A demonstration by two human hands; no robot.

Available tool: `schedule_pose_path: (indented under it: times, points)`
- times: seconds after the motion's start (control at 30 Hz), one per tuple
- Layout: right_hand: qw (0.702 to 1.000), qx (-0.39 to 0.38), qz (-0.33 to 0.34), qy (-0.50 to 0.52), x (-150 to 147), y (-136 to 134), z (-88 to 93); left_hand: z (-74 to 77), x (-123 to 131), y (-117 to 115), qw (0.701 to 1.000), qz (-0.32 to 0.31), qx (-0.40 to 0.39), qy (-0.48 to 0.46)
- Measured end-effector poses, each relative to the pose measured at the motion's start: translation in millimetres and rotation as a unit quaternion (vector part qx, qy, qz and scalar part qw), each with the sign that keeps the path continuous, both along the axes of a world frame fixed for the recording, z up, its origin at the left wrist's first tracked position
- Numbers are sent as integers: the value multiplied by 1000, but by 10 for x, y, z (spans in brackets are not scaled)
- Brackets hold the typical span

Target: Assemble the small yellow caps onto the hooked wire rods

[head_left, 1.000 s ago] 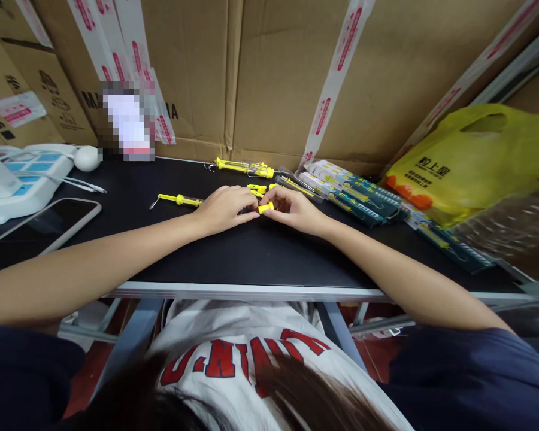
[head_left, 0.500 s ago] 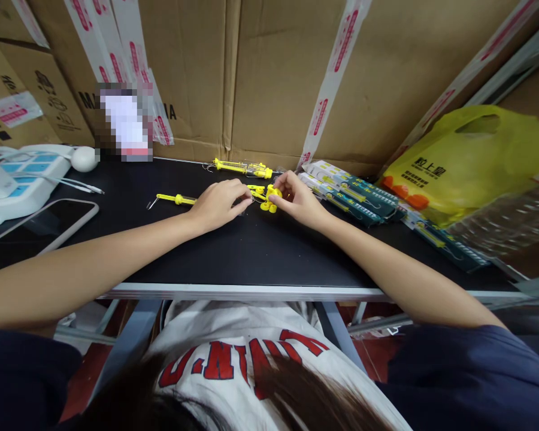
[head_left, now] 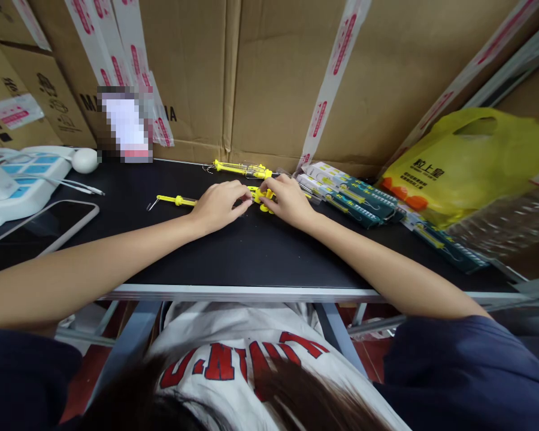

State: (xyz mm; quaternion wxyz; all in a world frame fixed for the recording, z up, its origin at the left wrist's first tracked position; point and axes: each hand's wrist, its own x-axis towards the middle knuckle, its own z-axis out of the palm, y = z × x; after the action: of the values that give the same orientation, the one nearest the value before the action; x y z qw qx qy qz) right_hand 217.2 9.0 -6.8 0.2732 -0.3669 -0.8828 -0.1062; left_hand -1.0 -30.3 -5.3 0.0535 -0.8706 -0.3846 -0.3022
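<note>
Right grip (head_left: 290,200) neared left grip (head_left: 222,206) at yellow pieces (head_left: 265,208); two grips, clamping unclear.

The small pieces (head_left: 266,209) at the right hand's fingers (head_left: 265,185) and the rod (head_left: 176,200) to the left look like smooth yellow plastic, the rod ending in a shiny metal hook (head_left: 153,205). Beneath them the black worktop (head_left: 251,257) is smooth with a dull sheen, edged in pale metal trim (head_left: 247,293). Matt brown cardboard (head_left: 273,78) with glossy tape (head_left: 336,60) stands far, a thin, crinkly, see-through plastic bag (head_left: 467,155) right, a glassy phone (head_left: 45,230) left.
</note>
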Motion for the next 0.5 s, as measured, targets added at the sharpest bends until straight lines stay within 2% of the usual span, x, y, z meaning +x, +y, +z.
schedule_pose_path:
  times: [0.23,0.37,0.43,0.5]
  points:
    - [998,44,-28,-31,22,80,-61,-18,2,17,1000,-4,-3,11]
    - [997,39,-51,-42,17,90,-38,-16,-6,25,1000,-14,-16,15]
    - [998,30,-45,-33,12,66,-13,-14,-9,28,1000,-15,-19,17]
    - [1000,20,-8,-11,10,17,13,-12,-11,28,1000,-16,-18,15]
